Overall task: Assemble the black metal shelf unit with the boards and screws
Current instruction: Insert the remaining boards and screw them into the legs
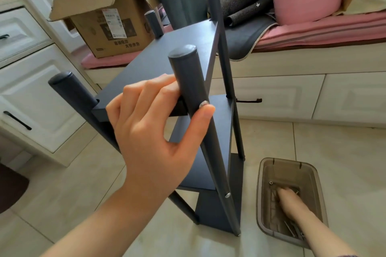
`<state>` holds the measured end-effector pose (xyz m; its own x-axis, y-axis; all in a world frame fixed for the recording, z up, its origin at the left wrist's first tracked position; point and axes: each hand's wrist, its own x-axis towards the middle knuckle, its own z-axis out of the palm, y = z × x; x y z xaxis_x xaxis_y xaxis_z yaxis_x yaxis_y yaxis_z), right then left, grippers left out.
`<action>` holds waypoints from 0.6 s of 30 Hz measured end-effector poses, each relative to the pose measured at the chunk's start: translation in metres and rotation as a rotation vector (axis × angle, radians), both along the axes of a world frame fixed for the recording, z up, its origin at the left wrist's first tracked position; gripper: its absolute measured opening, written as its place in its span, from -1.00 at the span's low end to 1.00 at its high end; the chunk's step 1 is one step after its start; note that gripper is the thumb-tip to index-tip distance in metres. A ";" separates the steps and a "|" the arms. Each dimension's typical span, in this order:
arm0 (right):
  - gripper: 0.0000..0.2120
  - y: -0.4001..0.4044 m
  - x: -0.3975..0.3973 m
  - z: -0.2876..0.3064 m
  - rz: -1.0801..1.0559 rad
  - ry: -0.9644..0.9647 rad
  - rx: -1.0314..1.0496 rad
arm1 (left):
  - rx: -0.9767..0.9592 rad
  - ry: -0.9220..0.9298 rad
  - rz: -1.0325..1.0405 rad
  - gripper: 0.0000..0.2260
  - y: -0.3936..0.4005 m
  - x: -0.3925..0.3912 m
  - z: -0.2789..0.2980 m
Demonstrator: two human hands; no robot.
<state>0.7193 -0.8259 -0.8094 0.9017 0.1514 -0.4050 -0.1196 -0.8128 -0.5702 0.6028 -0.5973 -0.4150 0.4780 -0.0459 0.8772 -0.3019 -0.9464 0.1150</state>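
On pale floor tiles [313,142], shelf unit [188,52], left hand [154,123] gripping post [190,81]

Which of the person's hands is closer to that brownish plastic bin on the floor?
Right. The right hand reaches down inside the plastic bin, among the small parts there. The left hand is up on the shelf unit, gripping its near post.

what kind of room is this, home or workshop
Most likely a room in a home: white panelled drawers, a window-seat bench with a pink cushion, and an opened cardboard box on it, above a tiled floor.
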 end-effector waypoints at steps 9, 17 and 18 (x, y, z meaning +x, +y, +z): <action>-0.88 0.006 -0.015 0.035 0.039 -0.008 0.030 | -0.025 0.036 -0.016 -0.62 -0.002 -0.004 0.006; -0.95 0.025 -0.042 0.174 -0.097 -0.313 0.405 | -0.049 0.103 -0.028 -0.66 -0.002 -0.008 0.011; -0.98 0.030 -0.047 0.195 -0.117 -0.311 0.496 | -0.057 0.113 -0.028 -0.66 -0.002 -0.008 0.012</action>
